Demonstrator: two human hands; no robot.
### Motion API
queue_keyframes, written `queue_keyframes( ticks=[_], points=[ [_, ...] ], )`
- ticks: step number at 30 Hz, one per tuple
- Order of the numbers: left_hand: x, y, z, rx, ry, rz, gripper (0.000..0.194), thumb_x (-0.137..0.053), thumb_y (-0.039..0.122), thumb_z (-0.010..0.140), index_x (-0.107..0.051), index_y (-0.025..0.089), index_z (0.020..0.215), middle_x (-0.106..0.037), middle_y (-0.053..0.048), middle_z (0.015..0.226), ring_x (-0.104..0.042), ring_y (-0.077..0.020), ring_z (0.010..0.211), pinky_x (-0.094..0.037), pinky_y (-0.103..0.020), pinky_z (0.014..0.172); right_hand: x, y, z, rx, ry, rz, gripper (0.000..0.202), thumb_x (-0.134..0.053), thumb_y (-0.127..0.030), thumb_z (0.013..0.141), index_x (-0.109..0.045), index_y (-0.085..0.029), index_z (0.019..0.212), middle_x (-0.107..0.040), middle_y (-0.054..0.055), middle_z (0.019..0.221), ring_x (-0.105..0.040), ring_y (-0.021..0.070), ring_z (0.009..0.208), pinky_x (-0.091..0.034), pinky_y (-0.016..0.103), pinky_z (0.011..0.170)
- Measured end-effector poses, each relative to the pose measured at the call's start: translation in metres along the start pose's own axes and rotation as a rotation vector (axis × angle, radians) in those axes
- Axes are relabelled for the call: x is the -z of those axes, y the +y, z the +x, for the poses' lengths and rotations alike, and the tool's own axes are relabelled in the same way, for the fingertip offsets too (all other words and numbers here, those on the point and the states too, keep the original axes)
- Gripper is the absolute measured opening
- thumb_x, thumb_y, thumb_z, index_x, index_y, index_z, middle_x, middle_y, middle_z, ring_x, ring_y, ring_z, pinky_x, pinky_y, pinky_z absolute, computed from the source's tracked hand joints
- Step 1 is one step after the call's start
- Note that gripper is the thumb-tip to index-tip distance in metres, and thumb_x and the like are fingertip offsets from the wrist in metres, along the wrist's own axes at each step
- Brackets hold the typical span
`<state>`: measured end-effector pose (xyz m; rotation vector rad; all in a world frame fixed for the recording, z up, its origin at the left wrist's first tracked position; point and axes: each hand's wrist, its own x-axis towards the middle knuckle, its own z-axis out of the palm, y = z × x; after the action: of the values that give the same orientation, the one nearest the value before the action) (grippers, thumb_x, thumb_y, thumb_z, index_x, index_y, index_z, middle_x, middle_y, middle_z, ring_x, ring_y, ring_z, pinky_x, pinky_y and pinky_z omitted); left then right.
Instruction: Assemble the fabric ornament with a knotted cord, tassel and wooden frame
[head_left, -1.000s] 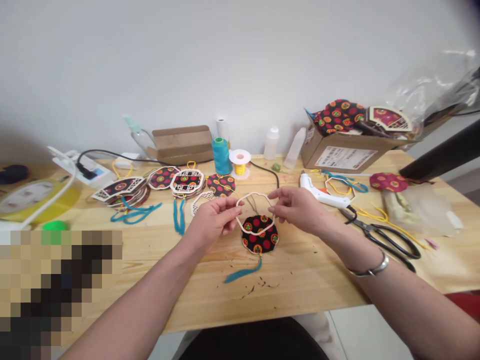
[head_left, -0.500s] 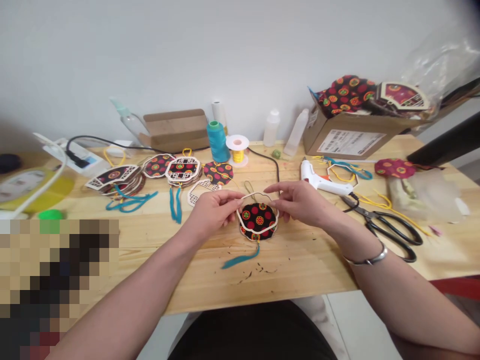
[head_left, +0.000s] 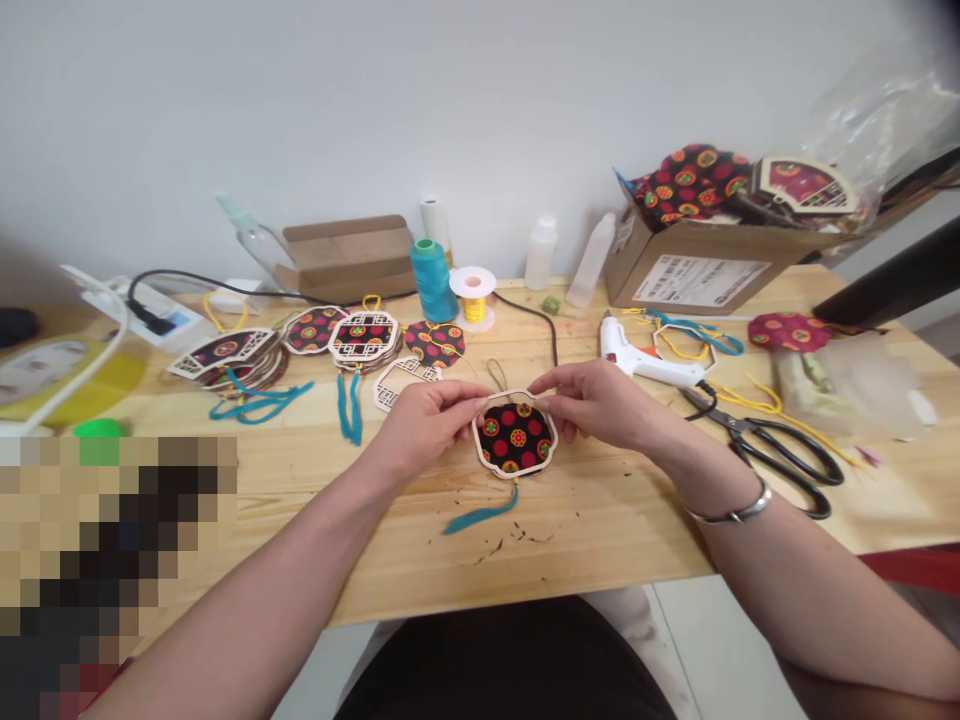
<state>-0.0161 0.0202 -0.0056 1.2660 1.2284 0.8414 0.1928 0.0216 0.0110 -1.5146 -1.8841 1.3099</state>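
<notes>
A pale scalloped wooden frame (head_left: pixel 516 474) lies over a black fabric piece (head_left: pixel 517 437) with red, orange and green motifs. Its outline now roughly matches the edge of the fabric. My left hand (head_left: pixel 439 418) pinches the frame's upper left edge between thumb and fingers. At the upper right edge, my right hand (head_left: pixel 589 402) grips the same frame, forefinger stretched along the top. A teal tassel (head_left: pixel 480 514) hangs from the bottom of the piece onto the table. A thin cord loop (head_left: pixel 496 374) sticks out above the top.
Black-handled scissors (head_left: pixel 780 445) and a white glue gun (head_left: pixel 649 365) lie to the right. A lattice frame (head_left: pixel 390 383), a stack of finished ornaments (head_left: pixel 365 338), teal thread (head_left: pixel 433 282) and a yellow spool (head_left: pixel 474 310) stand behind. Dark scraps lie near the front edge.
The wooden frame has come down toward me and tipped flat onto the fabric, so its lower rim now runs along the fabric's bottom edge. Both hands keep their hold.
</notes>
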Motion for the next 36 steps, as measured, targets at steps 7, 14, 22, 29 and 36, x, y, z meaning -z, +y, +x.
queue_keyframes(
  ticks=[7,14,22,29,36],
  points=[
    [-0.001,0.002,-0.002,0.018,0.060,0.013,0.012,-0.071,0.021,0.068,-0.075,0.017,0.078,-0.059,0.001,0.050,-0.044,-0.0077,0.043,-0.035,-0.018,0.041,0.000,-0.002,0.000,-0.040,0.006,-0.013,0.004,-0.057,-0.015,0.077,-0.062,-0.016,0.077,-0.061,-0.002,0.049,-0.056,0.0099,0.043,-0.042,0.020,0.042],
    [0.000,0.001,-0.002,-0.005,0.064,0.050,0.015,-0.076,0.026,0.063,-0.074,0.016,0.074,-0.064,-0.002,0.056,-0.048,-0.0085,0.045,-0.034,-0.018,0.041,-0.002,-0.003,0.000,-0.123,0.018,0.039,0.005,-0.058,-0.014,0.077,-0.057,-0.017,0.074,-0.062,-0.001,0.049,-0.059,0.0122,0.043,-0.046,0.021,0.039],
    [-0.002,0.002,-0.002,0.027,0.082,0.131,0.005,-0.073,0.019,0.064,-0.074,0.016,0.067,-0.061,-0.001,0.049,-0.045,-0.0082,0.040,-0.033,-0.019,0.039,-0.005,0.003,0.002,-0.122,-0.025,0.041,0.007,-0.061,-0.012,0.075,-0.057,-0.017,0.078,-0.061,-0.003,0.047,-0.058,0.0119,0.040,-0.045,0.020,0.038],
    [-0.003,-0.001,-0.002,0.023,0.079,0.165,0.004,-0.071,0.019,0.066,-0.073,0.016,0.069,-0.060,-0.001,0.047,-0.047,-0.0098,0.041,-0.035,-0.020,0.040,-0.006,0.005,0.002,-0.094,-0.032,-0.058,0.008,-0.058,-0.012,0.076,-0.057,-0.017,0.082,-0.062,-0.002,0.051,-0.058,0.0112,0.042,-0.044,0.020,0.041],
    [-0.004,-0.007,-0.002,-0.016,0.082,0.225,0.007,-0.069,0.023,0.067,-0.071,0.017,0.071,-0.062,0.000,0.051,-0.051,-0.0108,0.043,-0.038,-0.022,0.043,-0.007,0.000,0.001,-0.111,-0.025,-0.156,0.009,-0.054,-0.010,0.077,-0.057,-0.018,0.082,-0.063,-0.002,0.052,-0.058,0.0113,0.044,-0.044,0.022,0.044]
  ],
)
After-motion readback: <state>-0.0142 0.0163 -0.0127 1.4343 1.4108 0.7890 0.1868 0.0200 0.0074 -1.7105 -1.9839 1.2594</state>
